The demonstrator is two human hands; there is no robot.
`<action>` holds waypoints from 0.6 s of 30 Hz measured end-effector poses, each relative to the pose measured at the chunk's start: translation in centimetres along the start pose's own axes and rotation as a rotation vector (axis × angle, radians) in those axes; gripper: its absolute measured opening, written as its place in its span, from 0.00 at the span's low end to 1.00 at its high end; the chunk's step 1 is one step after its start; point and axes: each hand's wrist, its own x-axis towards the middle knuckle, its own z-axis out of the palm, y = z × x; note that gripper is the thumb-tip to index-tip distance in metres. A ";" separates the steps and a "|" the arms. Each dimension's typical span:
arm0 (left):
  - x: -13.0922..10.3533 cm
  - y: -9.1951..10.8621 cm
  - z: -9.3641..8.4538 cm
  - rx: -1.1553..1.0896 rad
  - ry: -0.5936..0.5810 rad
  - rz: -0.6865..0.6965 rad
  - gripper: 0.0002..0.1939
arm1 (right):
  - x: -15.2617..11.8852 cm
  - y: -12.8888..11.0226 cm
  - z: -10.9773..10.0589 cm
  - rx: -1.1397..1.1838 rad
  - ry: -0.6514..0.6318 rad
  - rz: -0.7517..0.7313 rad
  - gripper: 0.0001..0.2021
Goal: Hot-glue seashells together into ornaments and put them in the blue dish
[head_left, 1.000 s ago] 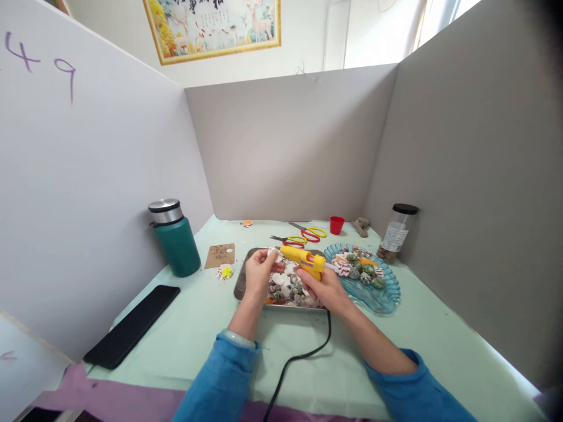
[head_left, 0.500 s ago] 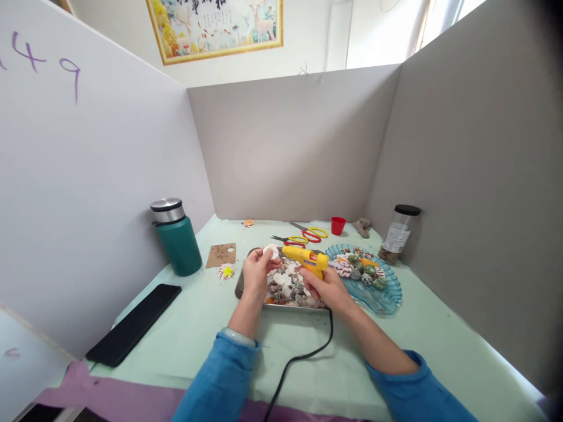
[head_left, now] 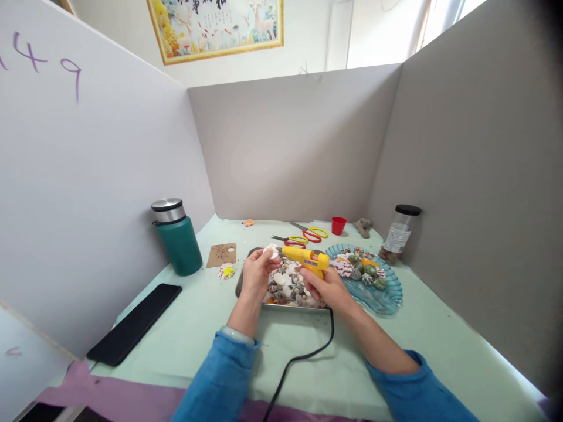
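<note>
Between the fingertips of my left hand [head_left: 258, 273] is a white shell piece [head_left: 271, 251]. My right hand [head_left: 326, 287] grips a yellow glue gun [head_left: 304, 258] by its handle, with the nozzle pointing left, close beside the white piece. Whether nozzle and piece touch I cannot tell. Both hands are over a metal tray [head_left: 299, 308] filled with small shells [head_left: 288, 280]. A black cord [head_left: 294, 358] runs from near the tray's right corner toward the front edge. The palm side of my left hand is partly hidden.
A blue glass plate [head_left: 387, 299] with shells stands right of the tray, a jar [head_left: 398, 234] beyond it. Scissors [head_left: 299, 239] and a red cup [head_left: 338, 225] lie behind. At left are a green bottle [head_left: 179, 243], a black slab [head_left: 136, 322], brown card [head_left: 221, 255] and a small flower-like piece [head_left: 226, 271].
</note>
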 end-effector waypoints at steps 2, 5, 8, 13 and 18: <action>0.0 0.0 -0.1 0.000 -0.008 -0.006 0.17 | 0.0 0.0 0.0 0.011 0.007 -0.008 0.23; 0.0 0.0 -0.1 -0.001 -0.020 -0.019 0.17 | 0.1 0.1 0.0 0.031 0.021 -0.026 0.21; 0.1 0.1 -0.1 -0.023 -0.011 -0.039 0.15 | 0.2 0.2 0.0 0.018 0.015 -0.014 0.22; 0.1 0.2 -0.1 -0.059 -0.005 -0.081 0.14 | 0.1 0.1 0.0 0.027 0.005 -0.013 0.22; -0.1 0.3 0.0 -0.065 -0.013 -0.095 0.13 | 0.0 -0.2 0.1 0.030 0.020 -0.008 0.21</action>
